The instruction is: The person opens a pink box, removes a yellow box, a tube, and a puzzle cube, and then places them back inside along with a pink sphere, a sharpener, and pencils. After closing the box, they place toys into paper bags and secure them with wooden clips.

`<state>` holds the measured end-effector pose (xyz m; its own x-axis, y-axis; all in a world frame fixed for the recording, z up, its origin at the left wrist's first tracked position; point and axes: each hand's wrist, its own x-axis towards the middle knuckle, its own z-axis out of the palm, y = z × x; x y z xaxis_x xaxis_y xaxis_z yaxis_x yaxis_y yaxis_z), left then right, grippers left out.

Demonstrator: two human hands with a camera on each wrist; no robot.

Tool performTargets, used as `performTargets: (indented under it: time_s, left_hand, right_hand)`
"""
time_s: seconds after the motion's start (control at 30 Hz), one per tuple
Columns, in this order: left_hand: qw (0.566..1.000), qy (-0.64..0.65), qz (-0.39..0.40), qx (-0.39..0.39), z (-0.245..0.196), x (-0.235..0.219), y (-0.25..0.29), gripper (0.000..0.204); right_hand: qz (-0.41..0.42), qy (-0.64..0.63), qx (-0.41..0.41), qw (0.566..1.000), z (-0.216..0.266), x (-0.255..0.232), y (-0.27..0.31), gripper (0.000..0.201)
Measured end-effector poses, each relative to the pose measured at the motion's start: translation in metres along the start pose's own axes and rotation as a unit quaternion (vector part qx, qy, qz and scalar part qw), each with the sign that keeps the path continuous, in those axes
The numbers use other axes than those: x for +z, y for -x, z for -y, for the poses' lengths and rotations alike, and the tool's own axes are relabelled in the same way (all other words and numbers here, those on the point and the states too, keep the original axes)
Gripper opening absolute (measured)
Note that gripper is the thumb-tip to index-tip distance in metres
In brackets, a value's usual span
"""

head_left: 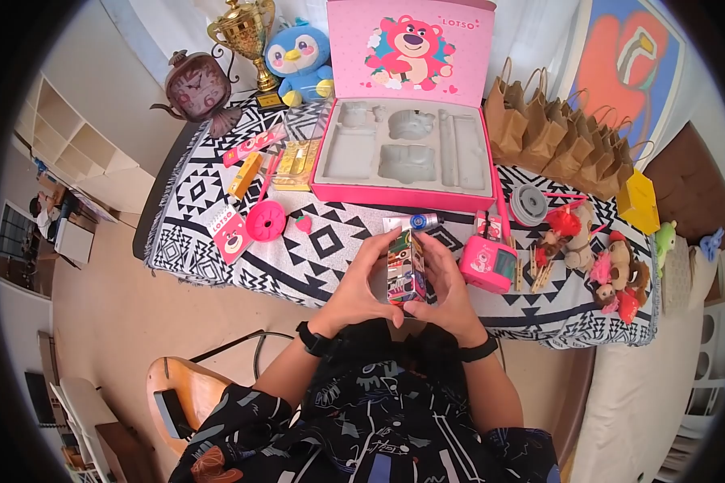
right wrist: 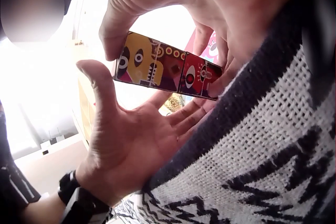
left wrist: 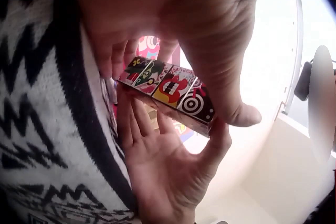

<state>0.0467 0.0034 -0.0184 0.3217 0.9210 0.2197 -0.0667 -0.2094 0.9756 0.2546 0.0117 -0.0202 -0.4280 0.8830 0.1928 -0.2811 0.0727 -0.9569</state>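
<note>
A small upright box (head_left: 405, 270) with colourful cartoon prints stands between both hands, close above the front of the patterned cloth (head_left: 322, 237). My right hand (head_left: 453, 291) pinches it, thumb on the near end and fingers curled at the far end. My left hand (head_left: 358, 282) cups the other side with fingers fairly straight, fingertips at the box's far end. Its thumb stands apart from the box in the right wrist view. Printed panels of the box (right wrist: 168, 69) show eyes and faces. Just beyond lies a silver tube (head_left: 415, 221) with a blue round part.
An open pink case (head_left: 403, 195) with grey moulded insert stands behind. On the right are a pink boxy item (head_left: 487, 266), clothespins (head_left: 532, 275), dolls (head_left: 580, 241), a yellow box (head_left: 638, 201) and paper bags (head_left: 540, 137). A pink reel (head_left: 266, 221) lies left.
</note>
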Motion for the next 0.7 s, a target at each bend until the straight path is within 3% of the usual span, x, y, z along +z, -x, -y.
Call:
performTargets:
  time_s: [0.1, 0.27, 0.47, 0.53, 0.6, 0.67, 0.7]
  left_hand:
    - [0.999, 0.036, -0.011, -0.037, -0.0058, 0.0001, 0.0013, 0.143]
    - [0.998, 0.064, 0.011, -0.016, -0.0038, -0.0012, 0.0028, 0.142]
    - [0.994, 0.096, -0.024, -0.042, -0.0075, 0.0012, 0.0044, 0.126]
    - [0.984, 0.163, -0.069, -0.005, -0.0019, -0.0016, 0.0049, 0.121]
    - [0.985, 0.153, -0.080, -0.005, -0.0029, -0.0013, 0.0047, 0.121]
    - [0.999, -0.037, 0.011, 0.011, -0.0041, -0.0041, 0.0034, 0.121]
    - [1.000, 0.002, -0.002, 0.002, -0.0060, -0.0012, 0.0040, 0.120]
  right_hand:
    - [0.000, -0.010, 0.008, 1.000, 0.0004, -0.0020, 0.0011, 0.112]
    - [-0.010, -0.021, 0.002, 1.000, -0.0036, -0.0026, 0.0017, 0.109]
    - [-0.021, -0.026, 0.001, 0.999, -0.0044, -0.0007, 0.0013, 0.109]
    - [-0.022, -0.022, 0.004, 0.999, -0.0033, 0.0001, 0.0015, 0.109]
    - [-0.025, -0.019, 0.008, 0.999, -0.0035, -0.0007, 0.0021, 0.110]
    - [-0.008, -0.022, 0.000, 1.000, -0.0045, -0.0022, 0.0019, 0.110]
    - [-0.007, -0.023, -0.001, 1.000, -0.0041, -0.0015, 0.0017, 0.110]
